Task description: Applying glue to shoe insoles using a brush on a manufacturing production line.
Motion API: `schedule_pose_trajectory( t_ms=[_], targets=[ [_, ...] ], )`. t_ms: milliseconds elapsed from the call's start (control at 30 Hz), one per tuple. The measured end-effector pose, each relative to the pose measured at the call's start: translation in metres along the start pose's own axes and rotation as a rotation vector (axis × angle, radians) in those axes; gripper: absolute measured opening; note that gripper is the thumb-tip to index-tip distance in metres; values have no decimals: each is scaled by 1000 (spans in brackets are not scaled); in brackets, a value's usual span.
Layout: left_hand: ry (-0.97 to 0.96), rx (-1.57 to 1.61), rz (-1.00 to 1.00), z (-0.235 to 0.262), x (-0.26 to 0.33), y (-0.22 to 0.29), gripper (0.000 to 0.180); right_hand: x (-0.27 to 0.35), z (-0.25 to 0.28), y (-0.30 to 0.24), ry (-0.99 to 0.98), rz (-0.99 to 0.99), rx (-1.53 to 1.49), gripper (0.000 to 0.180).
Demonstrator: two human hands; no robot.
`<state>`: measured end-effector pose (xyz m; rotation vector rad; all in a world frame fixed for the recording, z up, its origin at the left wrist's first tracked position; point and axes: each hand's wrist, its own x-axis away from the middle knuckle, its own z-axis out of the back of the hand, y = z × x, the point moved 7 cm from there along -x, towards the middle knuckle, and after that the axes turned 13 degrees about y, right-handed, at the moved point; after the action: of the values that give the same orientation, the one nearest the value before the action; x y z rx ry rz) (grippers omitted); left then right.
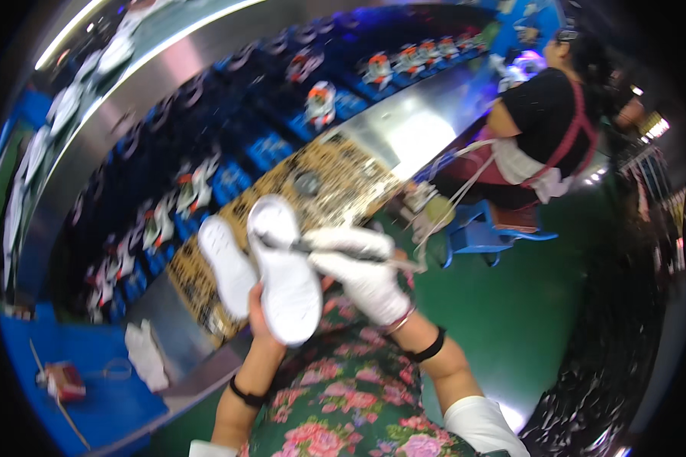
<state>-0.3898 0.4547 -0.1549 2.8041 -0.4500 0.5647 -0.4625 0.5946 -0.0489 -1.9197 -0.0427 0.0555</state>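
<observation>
A white shoe sole [286, 282] is held up over the bench edge in my left hand [261, 324], its bare fingers closed round the lower sides. My right hand [366, 270], in a white glove, is closed on a slim dark-tipped tool [303, 246]. That tip meets the middle of the sole; the tool looks like a brush, but blur hides its exact kind. Close by on the left, a second white sole [227, 263] lies on a stained, patterned board [270, 179].
Beyond the board, a line carries blue trays [267, 151] with shoe parts [320, 103]. A dark round object [306, 183] sits on the board. At right, a co-worker [545, 114] sits by a blue stool [476, 232]. A white cloth [146, 354] lies at lower left.
</observation>
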Motion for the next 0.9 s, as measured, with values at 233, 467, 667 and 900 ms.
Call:
schedule_pose_trajectory(
  t_ms=[233, 467, 667, 900],
  targets=[
    [-131, 94, 67, -37, -12, -17, 91, -1, -12, -58, -27, 698, 366, 19],
    [-213, 191, 62, -27, -1, -15, 76, 14, -55, -85, -209, 1091, 606, 28],
    [-190, 62, -30, -12, -8, -5, 69, 35, -69, -64, -412, 1010, 555, 36],
    [-64, -44, -78, -16, -11, -4, 83, 26, -55, -58, -276, 1034, 602, 33]
  ],
)
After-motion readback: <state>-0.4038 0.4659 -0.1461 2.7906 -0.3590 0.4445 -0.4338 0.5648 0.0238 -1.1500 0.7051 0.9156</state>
